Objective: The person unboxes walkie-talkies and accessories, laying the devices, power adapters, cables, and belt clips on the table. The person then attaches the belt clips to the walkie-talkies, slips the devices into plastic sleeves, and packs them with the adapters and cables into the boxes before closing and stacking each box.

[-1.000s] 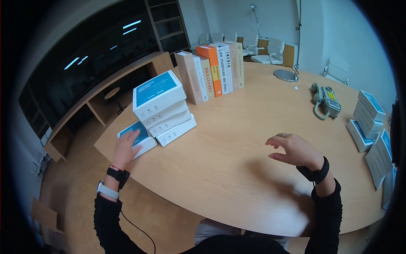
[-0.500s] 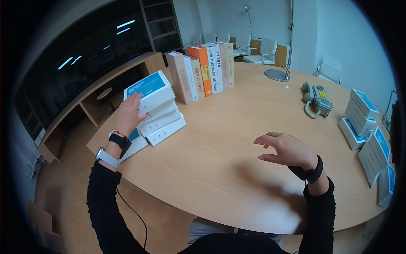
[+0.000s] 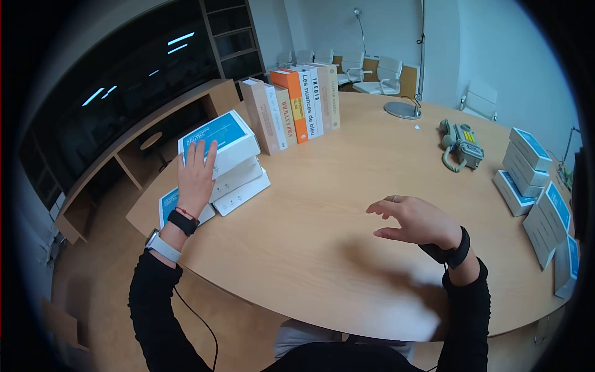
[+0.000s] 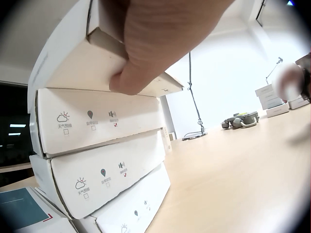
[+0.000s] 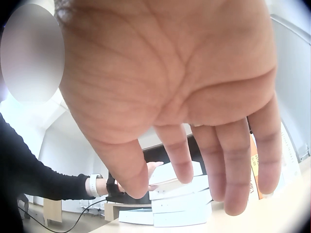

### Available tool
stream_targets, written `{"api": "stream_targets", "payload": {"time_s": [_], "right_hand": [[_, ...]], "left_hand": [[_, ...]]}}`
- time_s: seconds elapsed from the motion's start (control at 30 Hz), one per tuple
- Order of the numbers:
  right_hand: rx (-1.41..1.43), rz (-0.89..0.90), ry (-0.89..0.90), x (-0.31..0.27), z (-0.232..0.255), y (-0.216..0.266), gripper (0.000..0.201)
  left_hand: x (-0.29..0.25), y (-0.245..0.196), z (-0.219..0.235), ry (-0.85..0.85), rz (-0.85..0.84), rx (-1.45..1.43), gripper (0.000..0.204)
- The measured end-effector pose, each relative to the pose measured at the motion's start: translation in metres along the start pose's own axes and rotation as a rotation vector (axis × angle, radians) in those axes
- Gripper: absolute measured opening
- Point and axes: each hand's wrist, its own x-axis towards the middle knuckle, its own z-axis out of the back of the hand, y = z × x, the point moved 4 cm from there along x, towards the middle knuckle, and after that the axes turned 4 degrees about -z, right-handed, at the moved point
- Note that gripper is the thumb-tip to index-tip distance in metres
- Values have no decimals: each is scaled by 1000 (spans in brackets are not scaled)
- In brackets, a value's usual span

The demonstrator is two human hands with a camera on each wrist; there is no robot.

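My left hand (image 3: 197, 177) grips the top white-and-blue box (image 3: 232, 149) of a stack at the table's left. Its fingers lie over the blue lid, and in the left wrist view the thumb (image 4: 129, 80) presses under the box, whose near side is tipped up off the box (image 4: 99, 121) below. Several white boxes with small printed icons make up the stack. Another box (image 3: 168, 204) lies flat against the stack's left side, partly behind the wrist. My right hand (image 3: 415, 220) hovers over the table with loosely bent fingers, holding nothing.
A row of upright books (image 3: 291, 108) stands behind the stack. Farther right are a lamp base (image 3: 403, 110), a corded phone (image 3: 462, 146) and more boxes (image 3: 527, 167), some leaning. The curved table (image 3: 297, 248) ends near the body. A cable (image 3: 201, 322) hangs by the left arm.
My left hand has moved up from above the low side box to the stack's top box and taken hold of it, tilting it. The right hand stays much the same; the head view has shifted slightly.
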Motion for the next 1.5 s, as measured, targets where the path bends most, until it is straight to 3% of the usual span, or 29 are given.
{"api": "stream_targets", "payload": {"time_s": [0.13, 0.3, 0.37, 0.43, 0.47, 0.53, 0.63, 0.83, 1.0, 1.27, 1.33, 1.5], "right_hand": [[15, -9, 11, -1, 0, -1, 38], [44, 33, -74, -7, 11, 0, 35], [50, 17, -177, -8, 20, -3, 31], [57, 6, -270, -7, 26, -9, 28], [72, -32, -403, -8, 33, -14, 25], [120, -116, -619, -14, 46, -22, 17], [207, -125, -707, -23, 58, -26, 14], [127, -50, -642, -32, 61, -5, 14], [150, -4, -531, -29, 53, 6, 18], [27, -5, -316, -30, 45, 9, 26], [35, -9, -312, -33, 48, 10, 26], [234, -78, -451, -44, 62, 2, 26]], "left_hand": [[-4, 18, -18, -28, -1, -147, 72], [7, 17, 35, -192, -24, -340, 63], [8, -7, 73, -312, -82, -391, 57], [6, -42, 103, -333, -195, -444, 52], [4, -63, 113, -334, -273, -497, 49], [-4, -104, 126, -316, -410, -609, 44], [-14, -153, 134, -282, -548, -764, 50], [-47, -199, 137, -272, -660, -670, 44], [-79, -214, 146, -150, -693, -710, 47], [-72, -182, 170, 7, -765, -1087, 34], [-42, -152, 180, 164, -715, -1287, 28], [29, -114, 164, -199, -400, -1227, 22]]}}
